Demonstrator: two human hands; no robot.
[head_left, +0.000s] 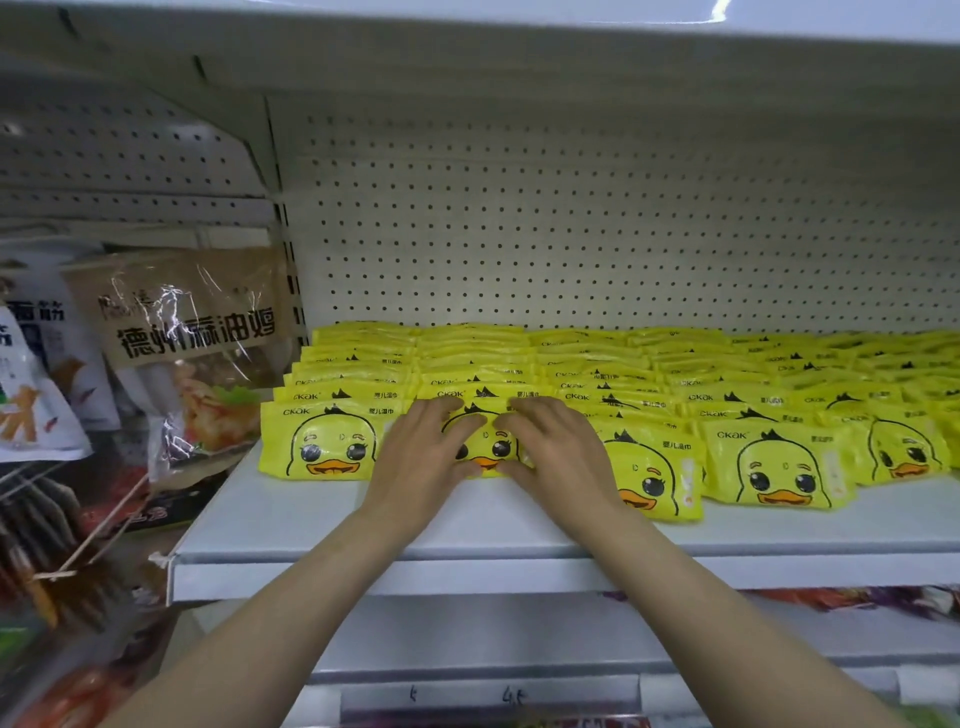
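Note:
Several rows of yellow duck-face wet-wipe packs lie overlapping on a white shelf (311, 525). Both my hands are on the front pack of the second row from the left, a yellow pack (485, 449). My left hand (423, 457) covers its left half, fingers over the top edge and thumb at the bottom edge. My right hand (553, 457) grips its right half the same way. The duck's beak and one eye show between my hands. The front pack of the leftmost row (324, 441) lies just left of my left hand.
More front packs (774, 470) lie to the right. A white pegboard wall (571, 218) backs the shelf, with another shelf overhead. Snack bags (192, 332) hang in the bay to the left. A lower shelf with price labels (488, 693) runs below.

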